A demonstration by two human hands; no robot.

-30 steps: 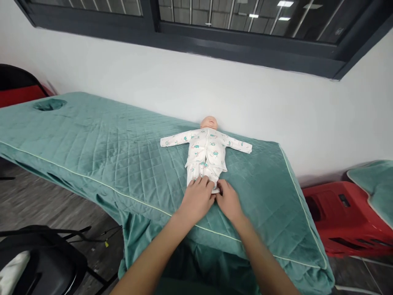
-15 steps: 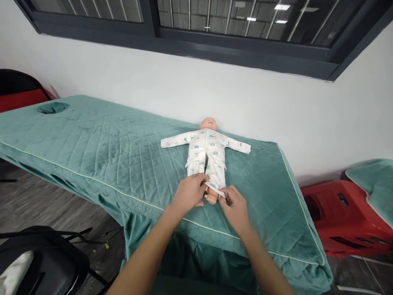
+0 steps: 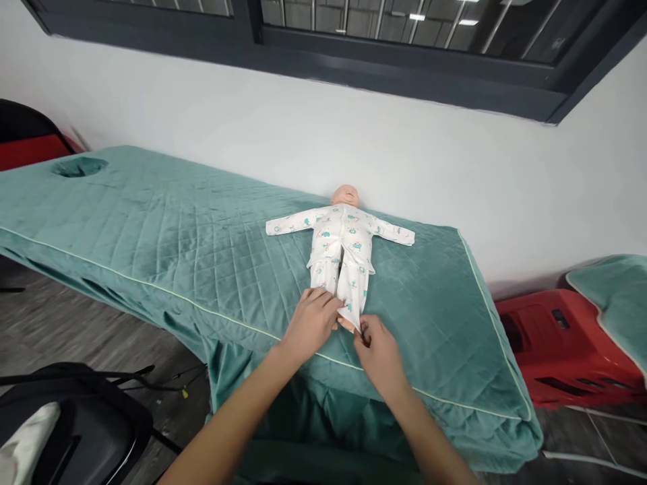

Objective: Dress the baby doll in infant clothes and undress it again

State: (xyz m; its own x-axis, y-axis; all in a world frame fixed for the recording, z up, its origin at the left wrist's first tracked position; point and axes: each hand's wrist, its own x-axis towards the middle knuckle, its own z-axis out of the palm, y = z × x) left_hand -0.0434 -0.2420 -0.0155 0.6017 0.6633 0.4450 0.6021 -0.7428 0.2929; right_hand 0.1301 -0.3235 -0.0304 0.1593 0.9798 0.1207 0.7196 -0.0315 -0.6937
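Note:
A baby doll [image 3: 346,196] lies on its back on a green quilted bed [image 3: 212,236], head toward the wall, arms spread. It wears a white patterned top [image 3: 342,232] and matching trousers [image 3: 352,286]. My left hand [image 3: 314,316] is closed at the hem of the trouser leg on the right of the view. My right hand [image 3: 377,340] pinches the other side of that hem, drawing it to a point. Part of the doll's foot [image 3: 346,325] shows below the cloth. My left hand hides the end of the other leg.
A white wall and dark window frame [image 3: 404,77] rise behind the bed. On the right stands a red plastic chair [image 3: 566,343] with green cloth over it. A black chair [image 3: 75,431] holding white cloth is at the lower left. The bed has a face hole [image 3: 79,167].
The trouser hem has been drawn farther down over the doll's foot. My right hand has moved slightly down and left, and the camera view has tilted a little downward.

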